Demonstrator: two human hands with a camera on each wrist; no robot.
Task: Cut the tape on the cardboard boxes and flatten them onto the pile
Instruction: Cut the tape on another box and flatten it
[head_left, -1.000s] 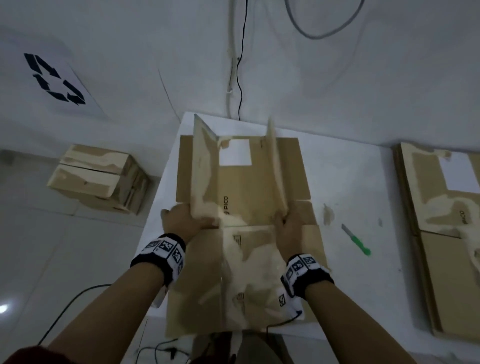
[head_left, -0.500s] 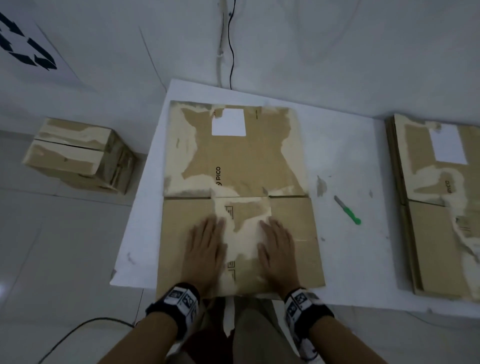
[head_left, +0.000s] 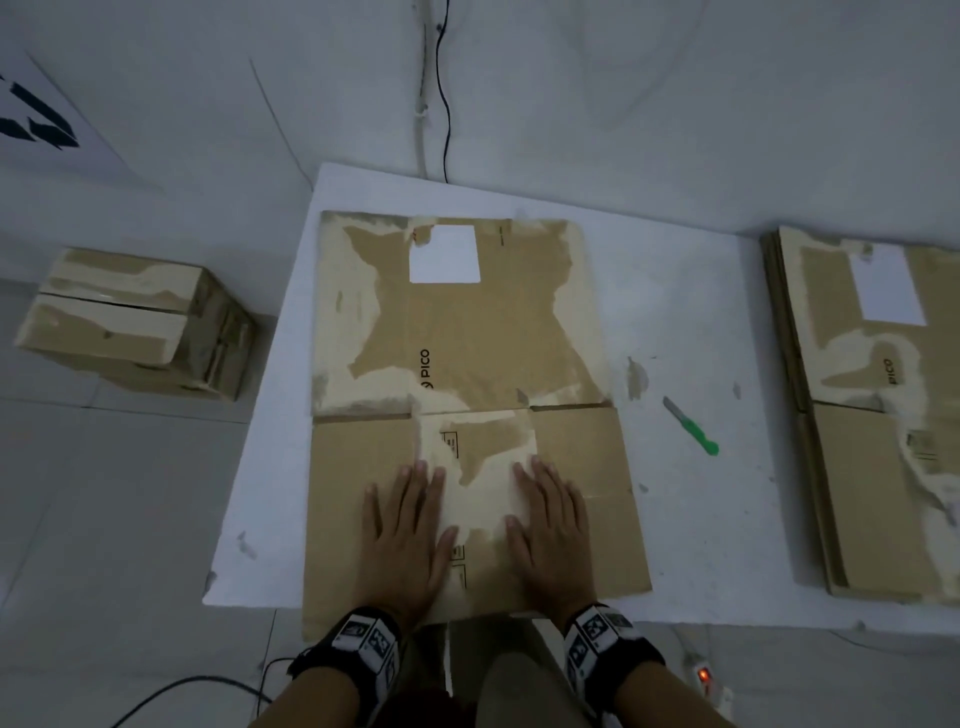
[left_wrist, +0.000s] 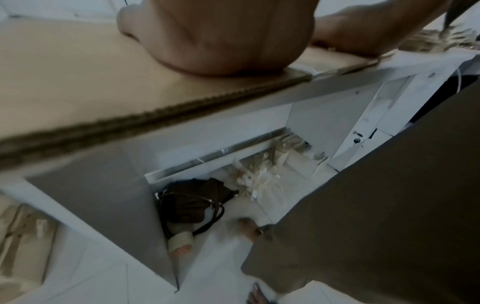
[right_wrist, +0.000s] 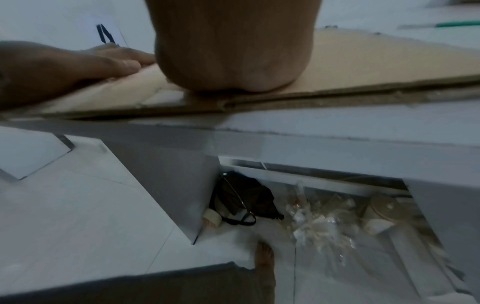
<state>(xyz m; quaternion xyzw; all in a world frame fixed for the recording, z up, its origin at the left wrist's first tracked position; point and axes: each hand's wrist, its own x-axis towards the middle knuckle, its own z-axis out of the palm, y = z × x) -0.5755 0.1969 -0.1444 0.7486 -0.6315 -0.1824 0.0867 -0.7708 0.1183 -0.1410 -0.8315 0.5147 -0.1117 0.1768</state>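
A flattened brown cardboard box (head_left: 467, 332) with a white label and torn tape patches lies on the white table (head_left: 691, 519), its near edge hanging over the front. My left hand (head_left: 405, 530) and right hand (head_left: 553, 525) press flat on its near half, side by side, fingers straight. In the left wrist view the heel of my left hand (left_wrist: 221, 41) rests on the cardboard (left_wrist: 64, 78). The right wrist view has my right hand (right_wrist: 233, 51) pressing on the board's edge (right_wrist: 363, 61). A green-handled knife (head_left: 693, 434) lies on the table to the right.
A pile of flattened boxes (head_left: 878, 415) sits at the table's right end. A still-assembled taped box (head_left: 135, 322) stands on the floor at left. Cables hang down the wall behind. Under the table are a dark bag (left_wrist: 192, 203), a tape roll (left_wrist: 180, 241) and plastic wrapping.
The box's upright side panels have been folded down flat. Both hands moved from gripping the panels to pressing flat on the near half; since half a second ago they have stayed in place.
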